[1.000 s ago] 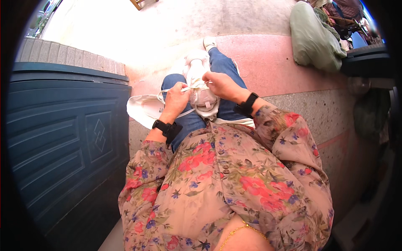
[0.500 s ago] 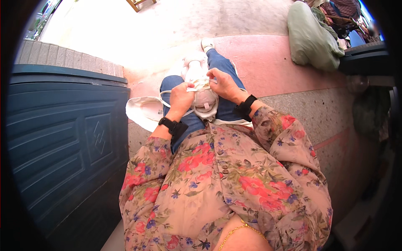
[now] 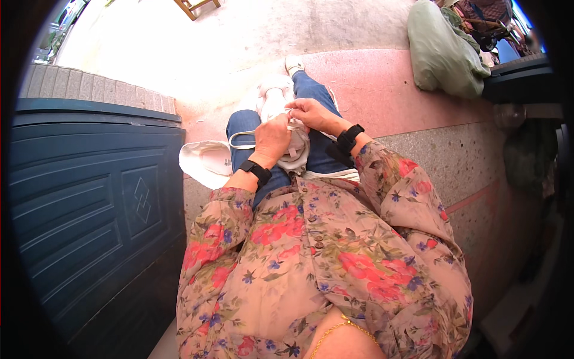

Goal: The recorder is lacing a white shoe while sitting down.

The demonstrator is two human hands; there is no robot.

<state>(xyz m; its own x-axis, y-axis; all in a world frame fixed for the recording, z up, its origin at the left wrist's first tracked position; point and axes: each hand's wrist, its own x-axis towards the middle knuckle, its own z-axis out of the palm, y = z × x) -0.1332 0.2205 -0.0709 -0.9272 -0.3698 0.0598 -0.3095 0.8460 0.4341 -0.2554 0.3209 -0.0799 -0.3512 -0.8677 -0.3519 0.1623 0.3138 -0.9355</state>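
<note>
Between my jeans-clad legs (image 3: 308,87) lies a white and pale pink shoe (image 3: 275,94), its heel end towards me. My left hand (image 3: 273,139) is over the lacing area, fingers closed on the white shoelace. Close beside it, almost touching, my right hand (image 3: 317,115) pinches the same lace with thumb and forefinger. A loop of white lace (image 3: 242,139) hangs out to the left across my leg. The fingertips overlap, so the exact crossing of the lace is hidden. Left of my leg rests a white shoe-like item (image 3: 206,163) with a pinkish inside.
A dark blue panelled door (image 3: 101,191) stands close on my left, beside a low tiled ledge (image 3: 98,84). A pale green sack (image 3: 445,54) sits at the far right near piled goods. The leg of a wooden stool (image 3: 196,7) shows at the top.
Both hands have come together over the shoe: the left moved right and the right moved left. The lace that was spread between them is now gathered at the fingertips.
</note>
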